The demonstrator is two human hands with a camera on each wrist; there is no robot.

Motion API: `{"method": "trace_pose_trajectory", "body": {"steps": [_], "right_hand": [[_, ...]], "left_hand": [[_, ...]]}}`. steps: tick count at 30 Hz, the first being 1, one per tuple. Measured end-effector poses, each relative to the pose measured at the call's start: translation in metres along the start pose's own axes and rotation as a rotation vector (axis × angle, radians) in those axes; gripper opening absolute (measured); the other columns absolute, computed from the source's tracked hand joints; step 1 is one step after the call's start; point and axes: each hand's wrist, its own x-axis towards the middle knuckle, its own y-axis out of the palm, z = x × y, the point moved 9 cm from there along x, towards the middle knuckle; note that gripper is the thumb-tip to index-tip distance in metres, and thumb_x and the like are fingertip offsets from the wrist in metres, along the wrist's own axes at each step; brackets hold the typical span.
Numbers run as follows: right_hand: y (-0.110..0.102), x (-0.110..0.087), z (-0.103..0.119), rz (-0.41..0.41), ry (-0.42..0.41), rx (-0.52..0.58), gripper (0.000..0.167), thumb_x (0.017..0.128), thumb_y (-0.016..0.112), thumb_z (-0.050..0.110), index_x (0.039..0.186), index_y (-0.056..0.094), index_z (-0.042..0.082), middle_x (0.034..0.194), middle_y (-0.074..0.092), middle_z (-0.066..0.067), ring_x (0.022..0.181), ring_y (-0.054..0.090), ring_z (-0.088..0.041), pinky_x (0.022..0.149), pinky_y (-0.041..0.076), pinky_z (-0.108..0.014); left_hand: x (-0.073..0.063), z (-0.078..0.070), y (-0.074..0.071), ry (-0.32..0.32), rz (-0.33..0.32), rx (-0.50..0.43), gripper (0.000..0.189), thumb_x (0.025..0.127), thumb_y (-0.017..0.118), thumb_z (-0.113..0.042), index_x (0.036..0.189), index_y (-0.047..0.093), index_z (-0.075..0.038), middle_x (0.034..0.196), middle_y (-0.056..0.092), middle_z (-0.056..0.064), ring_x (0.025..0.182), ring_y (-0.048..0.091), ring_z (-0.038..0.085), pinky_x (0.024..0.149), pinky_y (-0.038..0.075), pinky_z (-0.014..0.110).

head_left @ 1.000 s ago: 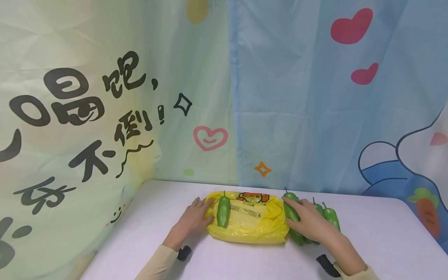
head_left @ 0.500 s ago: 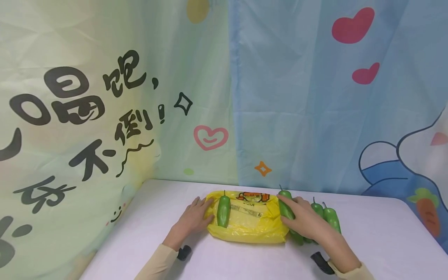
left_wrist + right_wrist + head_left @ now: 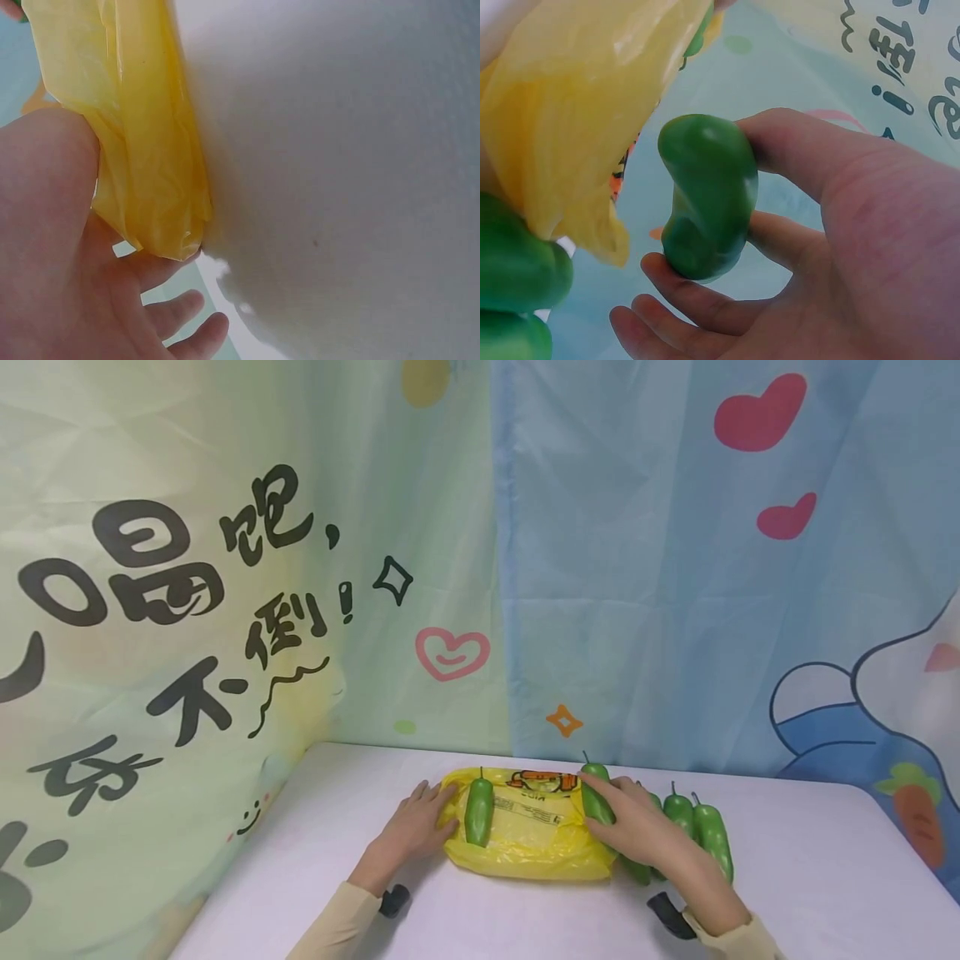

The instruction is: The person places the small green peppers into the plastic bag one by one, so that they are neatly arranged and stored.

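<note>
A yellow plastic bag [image 3: 532,865] lies spread with its rim rolled up, and one green pepper [image 3: 479,814] rests in its left part. My left hand [image 3: 412,825] holds the bag's left rim; in the left wrist view the thumb [image 3: 49,150] is on one side of the plastic and fingers on the other. Between thumb and fingers, my right hand [image 3: 643,822] pinches another green pepper [image 3: 597,795], stem pointing away, over the bag's right edge. The right wrist view shows that pepper's rounded end [image 3: 709,199], beside the yellow plastic [image 3: 577,105].
Several more green peppers [image 3: 713,839] lie side by side right of the bag, partly behind my right hand and forearm. All sit on a white table [image 3: 795,860]. A printed curtain [image 3: 600,568] hangs behind the table's back edge.
My right hand has moved left with the pepper, from the pile to over the bag's right edge. More of the peppers behind it show now. My left hand has stayed at the rim.
</note>
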Motion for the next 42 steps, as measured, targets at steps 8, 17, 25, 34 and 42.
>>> {"method": "trace_pose_trajectory", "body": {"steps": [8, 17, 25, 34, 42], "right_hand": [[0.005, 0.006, 0.014, 0.004, -0.018, 0.043, 0.066, 0.092, 0.068, 0.027, 0.153, 0.044, 0.017, 0.142, 0.049, -0.031, 0.127, 0.050, -0.047, 0.097, 0.048, -0.067], [0.015, 0.015, 0.023, 0.022, -0.002, 0.048, 0.068, 0.092, 0.067, 0.028, 0.154, 0.041, 0.020, 0.145, 0.047, -0.030, 0.131, 0.048, -0.048, 0.099, 0.047, -0.069], [0.025, 0.024, 0.024, 0.037, 0.007, 0.034, 0.068, 0.093, 0.068, 0.030, 0.155, 0.041, 0.020, 0.146, 0.046, -0.032, 0.130, 0.049, -0.049, 0.094, 0.050, -0.067], [0.033, 0.031, 0.035, 0.028, -0.023, 0.058, 0.066, 0.094, 0.067, 0.027, 0.154, 0.042, 0.017, 0.151, 0.040, -0.035, 0.141, 0.036, -0.053, 0.107, 0.038, -0.073], [0.046, 0.036, 0.045, 0.049, -0.026, 0.104, 0.066, 0.093, 0.067, 0.021, 0.154, 0.042, 0.017, 0.152, 0.038, -0.035, 0.142, 0.035, -0.053, 0.107, 0.040, -0.071]], "left_hand": [[0.002, 0.001, 0.001, 0.001, 0.002, -0.007, 0.061, 0.099, 0.057, -0.038, 0.154, 0.041, -0.016, 0.158, 0.041, 0.018, 0.150, 0.028, 0.044, 0.121, 0.029, 0.061], [0.001, 0.002, 0.001, -0.007, 0.004, -0.015, 0.061, 0.099, 0.057, -0.038, 0.154, 0.041, -0.016, 0.158, 0.040, 0.018, 0.150, 0.028, 0.044, 0.121, 0.028, 0.061], [0.000, 0.001, 0.000, 0.000, 0.005, -0.018, 0.061, 0.100, 0.057, -0.038, 0.154, 0.040, -0.016, 0.158, 0.040, 0.018, 0.150, 0.028, 0.044, 0.121, 0.029, 0.061], [0.001, 0.001, -0.001, -0.001, 0.004, -0.012, 0.061, 0.100, 0.057, -0.037, 0.154, 0.040, -0.016, 0.158, 0.040, 0.018, 0.150, 0.028, 0.045, 0.121, 0.028, 0.061], [0.000, -0.001, -0.003, 0.007, -0.003, -0.018, 0.061, 0.099, 0.058, -0.036, 0.154, 0.041, -0.015, 0.158, 0.041, 0.019, 0.149, 0.028, 0.046, 0.121, 0.029, 0.062]]}}
